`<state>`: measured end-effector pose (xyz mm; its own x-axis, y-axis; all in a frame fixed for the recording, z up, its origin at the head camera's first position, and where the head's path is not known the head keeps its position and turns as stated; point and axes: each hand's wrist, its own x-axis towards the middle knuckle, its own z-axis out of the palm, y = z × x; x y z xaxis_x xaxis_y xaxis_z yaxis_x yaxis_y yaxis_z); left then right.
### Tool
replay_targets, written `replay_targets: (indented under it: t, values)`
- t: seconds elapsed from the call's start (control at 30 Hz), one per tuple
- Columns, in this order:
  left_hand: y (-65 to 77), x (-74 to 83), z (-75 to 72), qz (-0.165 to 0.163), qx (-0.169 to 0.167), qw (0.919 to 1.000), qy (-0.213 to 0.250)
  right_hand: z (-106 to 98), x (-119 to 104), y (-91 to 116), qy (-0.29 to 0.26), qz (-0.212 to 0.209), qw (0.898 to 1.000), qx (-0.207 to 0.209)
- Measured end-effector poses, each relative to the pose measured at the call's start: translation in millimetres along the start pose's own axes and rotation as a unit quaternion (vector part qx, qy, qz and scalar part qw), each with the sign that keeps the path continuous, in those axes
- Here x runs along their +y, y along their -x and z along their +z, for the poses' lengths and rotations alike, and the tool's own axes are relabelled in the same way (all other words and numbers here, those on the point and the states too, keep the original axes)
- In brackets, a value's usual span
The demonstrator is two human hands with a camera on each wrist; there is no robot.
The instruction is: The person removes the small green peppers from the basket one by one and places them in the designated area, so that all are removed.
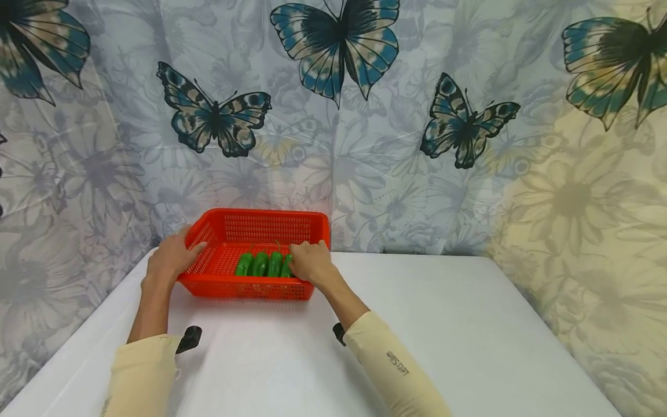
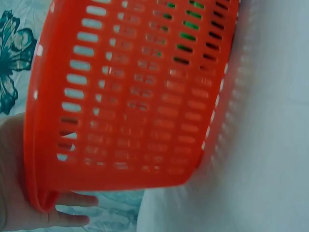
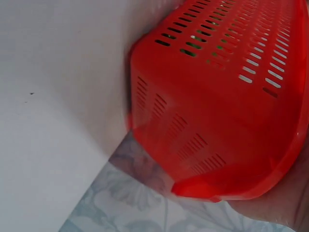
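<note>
A red plastic basket [image 1: 250, 286] with slotted walls sits toward the back of the table. Several green peppers [image 1: 259, 264] lie side by side in it, some with thin stems showing. My left hand [image 1: 169, 255] grips the basket's left end, thumb over the rim; in the left wrist view, fingers [image 2: 72, 220] show past the basket's corner. Reaching over the basket's right end, my right hand [image 1: 311, 262] holds the rightmost pepper [image 1: 286, 267] with curled fingers, which hide part of it. The right wrist view catches only a bit of that hand [image 3: 268, 208] below the red rim.
The white table [image 1: 417, 324] extends forward and to the right of the basket. Behind it hangs a cloth backdrop [image 1: 375, 174] printed with butterflies and flowers, close to the basket's far side. Dark wrist straps [image 1: 189, 339] stick out from both sleeves.
</note>
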<state>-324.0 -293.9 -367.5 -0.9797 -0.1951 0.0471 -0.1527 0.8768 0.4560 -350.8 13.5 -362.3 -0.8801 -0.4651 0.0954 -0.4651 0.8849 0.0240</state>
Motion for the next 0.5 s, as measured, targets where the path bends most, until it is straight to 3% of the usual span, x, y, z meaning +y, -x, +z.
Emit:
replay_targets:
  t: [0.23, 0.5]
  values:
    - [-0.2, -7.3, 5.7, -0.034, -0.061, 0.9972, 0.028, 0.7, -1.9, -2.1, 0.047, 0.024, 0.995, -0.081]
    - [0.7, -10.2, 0.2, -0.041, -0.052, 0.9968, 0.044, 8.3, -7.0, -16.8, 0.059, 0.034, 0.993, -0.097]
